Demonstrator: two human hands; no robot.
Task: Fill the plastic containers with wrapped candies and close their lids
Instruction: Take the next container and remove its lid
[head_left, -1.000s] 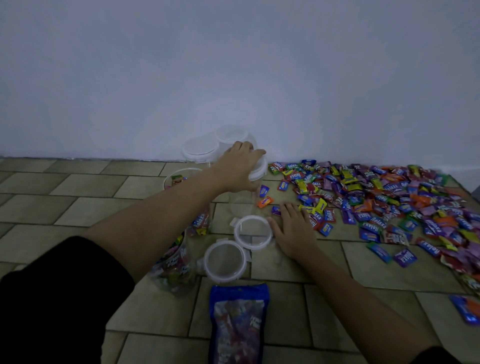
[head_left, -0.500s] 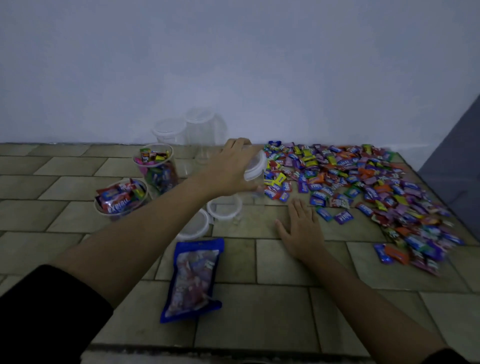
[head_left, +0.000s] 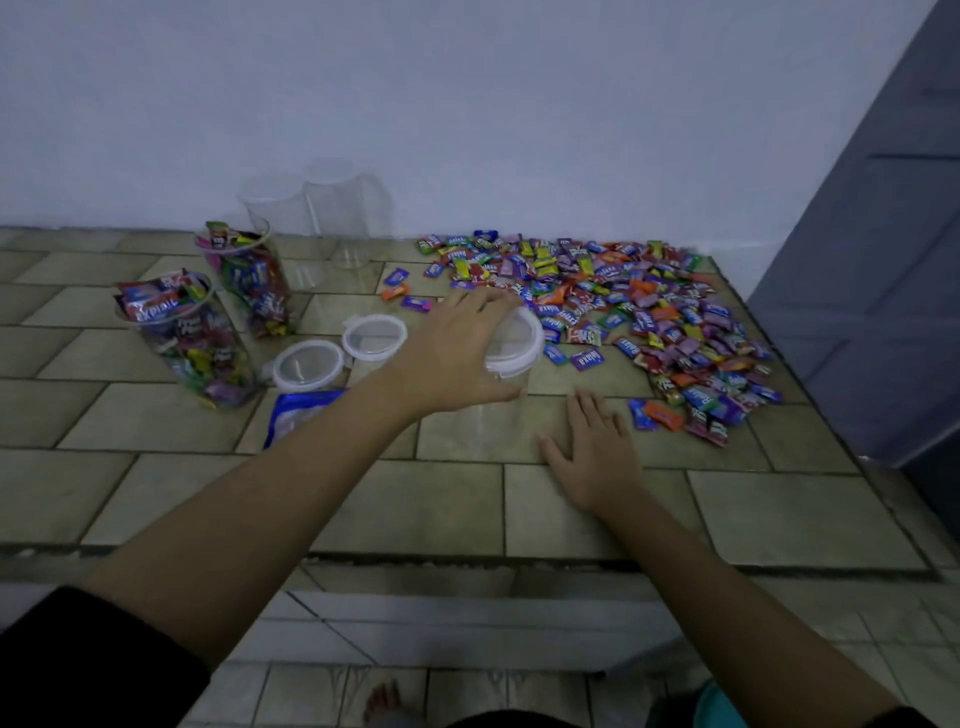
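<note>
Beside the colourful wrapped candies (head_left: 649, 312), my left hand (head_left: 457, 353) is gripping the clear white-lidded plastic container (head_left: 517, 340); my right hand (head_left: 592, 452) is lying flat on the tiled bench (head_left: 156, 493). If the lid is loose, the container may be dropping.

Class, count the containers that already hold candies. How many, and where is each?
2. The nearer filled container stands far left; the farther filled container stands just behind it, toward the wall. Both stand open; none seems hidden.
</note>
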